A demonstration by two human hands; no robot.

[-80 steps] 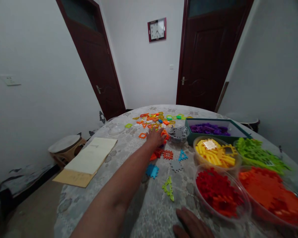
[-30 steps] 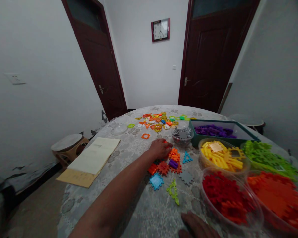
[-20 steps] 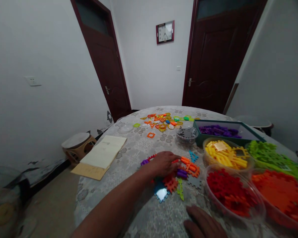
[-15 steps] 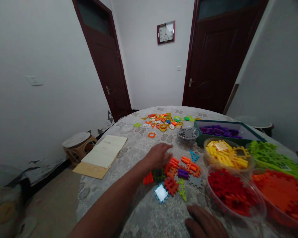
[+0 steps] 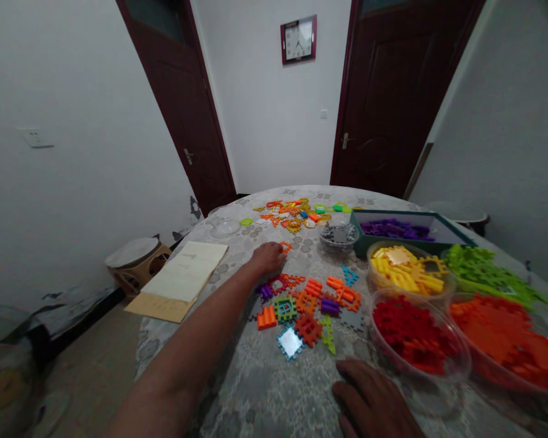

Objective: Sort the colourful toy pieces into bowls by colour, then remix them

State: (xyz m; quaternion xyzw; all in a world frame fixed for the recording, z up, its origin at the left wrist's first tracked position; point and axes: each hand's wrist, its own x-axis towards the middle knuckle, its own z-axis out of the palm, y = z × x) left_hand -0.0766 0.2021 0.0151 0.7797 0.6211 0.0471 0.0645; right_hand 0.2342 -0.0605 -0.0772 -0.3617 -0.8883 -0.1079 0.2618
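Note:
My left hand (image 5: 269,258) reaches out over the tablecloth, its fingers closed at an orange square frame piece (image 5: 285,247) with notched edges. Part of that piece is hidden by the fingers. Below the hand lies a group of loose plastic building pieces: a green square (image 5: 284,309), a red-brown notched piece (image 5: 308,329), a purple piece (image 5: 330,306), a white-and-blue square (image 5: 290,342) and a lime triangle (image 5: 327,336). My right hand (image 5: 373,398) rests at the near side of the table, fingers apart, holding nothing.
Tubs of yellow (image 5: 404,277), red (image 5: 413,334) and orange (image 5: 506,340) pieces stand at the right, beside lime pieces (image 5: 488,274). Behind them are a box (image 5: 456,234) of purple pieces and a grey-filled bowl (image 5: 339,236). A mixed pile (image 5: 292,214) lies farther back; an open notebook (image 5: 182,274) lies left.
My left hand has moved left and away from the near group to the orange square, which has shifted slightly right and nearer. My right hand stays put. The view has tilted slightly down.

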